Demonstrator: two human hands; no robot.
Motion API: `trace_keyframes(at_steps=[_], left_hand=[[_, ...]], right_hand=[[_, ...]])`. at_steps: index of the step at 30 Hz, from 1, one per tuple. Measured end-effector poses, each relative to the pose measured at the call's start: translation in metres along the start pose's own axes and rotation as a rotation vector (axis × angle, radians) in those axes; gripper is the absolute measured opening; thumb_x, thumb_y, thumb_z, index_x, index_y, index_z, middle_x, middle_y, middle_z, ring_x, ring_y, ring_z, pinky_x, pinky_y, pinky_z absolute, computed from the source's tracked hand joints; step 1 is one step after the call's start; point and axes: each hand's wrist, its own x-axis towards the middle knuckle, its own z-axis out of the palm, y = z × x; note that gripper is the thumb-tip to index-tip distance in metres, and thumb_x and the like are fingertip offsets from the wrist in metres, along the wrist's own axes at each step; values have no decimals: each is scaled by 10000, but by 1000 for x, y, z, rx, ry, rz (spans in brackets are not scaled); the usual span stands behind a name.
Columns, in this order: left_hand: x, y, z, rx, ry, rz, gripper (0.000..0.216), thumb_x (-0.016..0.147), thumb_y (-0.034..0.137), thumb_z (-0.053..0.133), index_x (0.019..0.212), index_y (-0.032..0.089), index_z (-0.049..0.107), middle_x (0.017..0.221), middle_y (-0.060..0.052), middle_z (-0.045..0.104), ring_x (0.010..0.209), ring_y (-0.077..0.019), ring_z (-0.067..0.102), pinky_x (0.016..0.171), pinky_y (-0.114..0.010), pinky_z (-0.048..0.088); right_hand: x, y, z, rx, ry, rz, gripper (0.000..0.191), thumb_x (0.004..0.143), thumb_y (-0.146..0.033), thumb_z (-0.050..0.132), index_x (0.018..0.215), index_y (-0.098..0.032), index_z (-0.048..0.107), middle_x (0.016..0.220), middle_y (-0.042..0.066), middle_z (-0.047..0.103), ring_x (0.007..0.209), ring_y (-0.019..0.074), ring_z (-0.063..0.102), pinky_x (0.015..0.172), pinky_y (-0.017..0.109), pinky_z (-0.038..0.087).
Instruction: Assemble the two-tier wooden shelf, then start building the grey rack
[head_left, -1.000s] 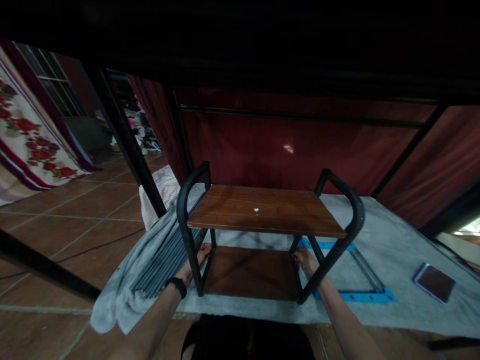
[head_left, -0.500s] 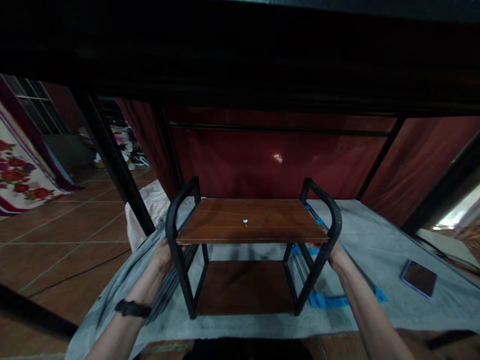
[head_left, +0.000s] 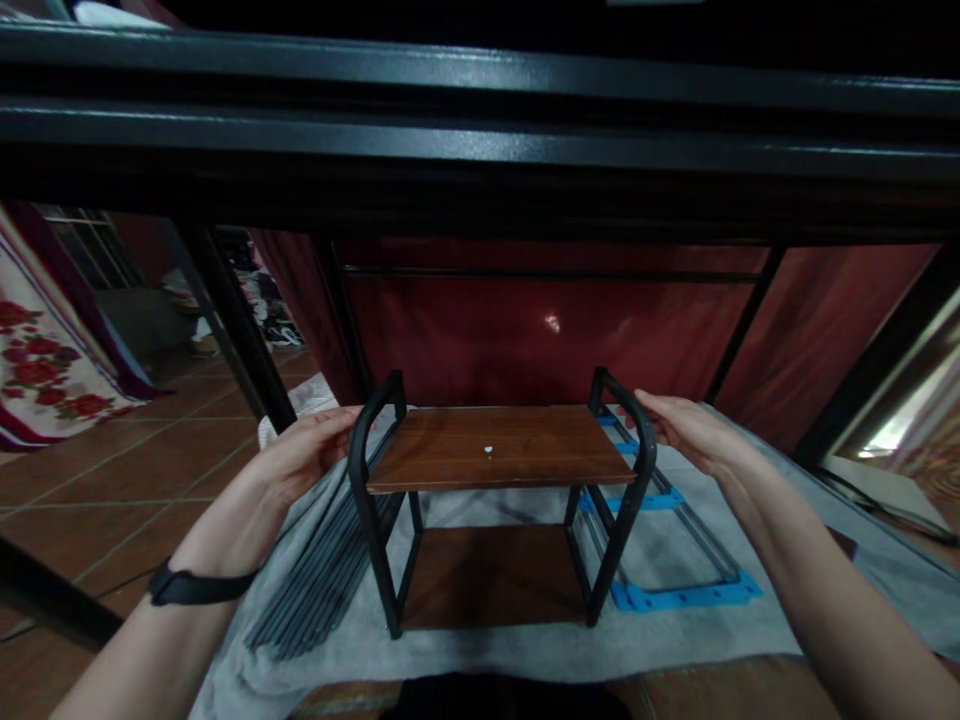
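A small two-tier rack (head_left: 499, 450) with brown wooden shelves and black metal end frames stands on a grey cloth (head_left: 675, 640) on the floor. My left hand (head_left: 304, 455) rests against the top curve of the rack's left end frame, fingers stretched along it. My right hand (head_left: 686, 430) lies flat against the top of the right end frame, fingers extended. Neither hand wraps round the tubes. A black band sits on my left wrist.
A bundle of dark metal rods (head_left: 322, 580) lies on the cloth left of the rack. A frame with blue corner pieces (head_left: 679, 590) lies to the right. A dark metal beam (head_left: 480, 120) crosses overhead, above red panels (head_left: 540, 330); brown tiled floor lies at left.
Both hands rose from the lower legs of the rack to the tops of its end frames. The view tilted up, and the phone on the cloth at right slipped behind my right arm.
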Motion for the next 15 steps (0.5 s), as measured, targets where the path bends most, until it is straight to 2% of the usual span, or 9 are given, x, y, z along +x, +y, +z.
trace_keyframes(at_steps=[4, 9, 15], left_hand=[[-1, 7, 7, 35, 5, -96, 202, 969, 81, 523, 1025, 85, 717, 629, -35, 712, 531, -126, 623, 491, -196, 503], [-1, 13, 14, 14, -1, -181, 243, 1019, 231, 535, 1044, 63, 709, 682, -49, 732, 581, -115, 625, 531, -200, 506], [1, 21, 20, 118, -17, -145, 259, 1042, 216, 495, 1093, 76, 707, 739, -4, 755, 608, -60, 606, 580, -141, 467]], right_hand=[[4, -9, -1, 19, -61, 107, 221, 946, -352, 660, 996, -157, 751, 850, 87, 791, 613, 144, 694, 544, 221, 571], [7, -17, -2, 84, -142, 192, 238, 1010, -291, 549, 999, -145, 737, 850, 82, 789, 610, 121, 696, 545, 184, 573], [8, -28, 6, 114, -118, 256, 248, 1023, -215, 485, 969, -132, 713, 766, 53, 775, 525, 99, 651, 517, 180, 559]])
